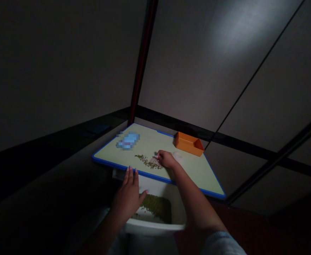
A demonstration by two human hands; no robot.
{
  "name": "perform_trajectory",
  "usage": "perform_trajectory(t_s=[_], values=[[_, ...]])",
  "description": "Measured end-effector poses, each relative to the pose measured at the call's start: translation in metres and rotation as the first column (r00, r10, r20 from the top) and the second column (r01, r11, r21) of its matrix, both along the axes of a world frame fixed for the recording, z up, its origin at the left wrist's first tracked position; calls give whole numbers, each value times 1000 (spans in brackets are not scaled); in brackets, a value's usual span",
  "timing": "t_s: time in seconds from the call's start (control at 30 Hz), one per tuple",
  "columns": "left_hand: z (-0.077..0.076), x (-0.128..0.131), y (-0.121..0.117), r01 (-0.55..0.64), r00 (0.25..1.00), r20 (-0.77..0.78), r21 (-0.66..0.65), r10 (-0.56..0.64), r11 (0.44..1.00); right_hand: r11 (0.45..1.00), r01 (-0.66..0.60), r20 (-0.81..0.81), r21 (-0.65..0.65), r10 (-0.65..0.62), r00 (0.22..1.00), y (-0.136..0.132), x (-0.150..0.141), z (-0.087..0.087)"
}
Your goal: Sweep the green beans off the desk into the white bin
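Scattered green and brown bits [146,162], like small seeds or dried herb, form a streak on a pale yellow-green board [113,154] with a blue rim. Over the right end of that streak, my right hand [166,159] is closed, fingertips pinched together. A small pale piece shows at the fingertips, too indistinct to name. My left hand [130,193] is open, its fingers stretched out and touching the board's near blue rim. Below the board, a white tub [155,226] contains a heap of similar green bits [157,207]; my left thumb is above it.
An orange open box [190,144] stands at the board's far right corner. Toward the far left lies a blurred light-blue item [128,141]. Dark wall panels [198,71] rise close behind and left of the board. Lighting is dim.
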State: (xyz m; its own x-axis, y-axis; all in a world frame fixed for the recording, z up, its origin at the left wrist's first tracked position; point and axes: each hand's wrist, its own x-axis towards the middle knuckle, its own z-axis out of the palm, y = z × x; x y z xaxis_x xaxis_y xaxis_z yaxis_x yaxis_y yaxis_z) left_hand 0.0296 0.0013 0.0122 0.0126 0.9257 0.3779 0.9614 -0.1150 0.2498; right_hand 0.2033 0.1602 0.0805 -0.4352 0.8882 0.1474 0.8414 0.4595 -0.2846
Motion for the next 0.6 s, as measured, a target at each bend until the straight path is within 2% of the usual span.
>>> perform_trajectory(t_s=[0.17,0.43,0.53,0.6], values=[[0,-2,3,-9,1000,-30,-7,9,1000,1000,6,-42,21,-5,999,-6,11,0],[-1,-6,8,-25,997,-67,25,27,999,991,30,-88,129,-18,996,-26,18,8],[-3,-5,11,-32,997,-71,43,35,999,982,86,-115,169,-67,991,-32,25,13],[-5,-3,13,-40,997,-67,57,44,998,969,185,-144,162,-163,976,-37,31,15]])
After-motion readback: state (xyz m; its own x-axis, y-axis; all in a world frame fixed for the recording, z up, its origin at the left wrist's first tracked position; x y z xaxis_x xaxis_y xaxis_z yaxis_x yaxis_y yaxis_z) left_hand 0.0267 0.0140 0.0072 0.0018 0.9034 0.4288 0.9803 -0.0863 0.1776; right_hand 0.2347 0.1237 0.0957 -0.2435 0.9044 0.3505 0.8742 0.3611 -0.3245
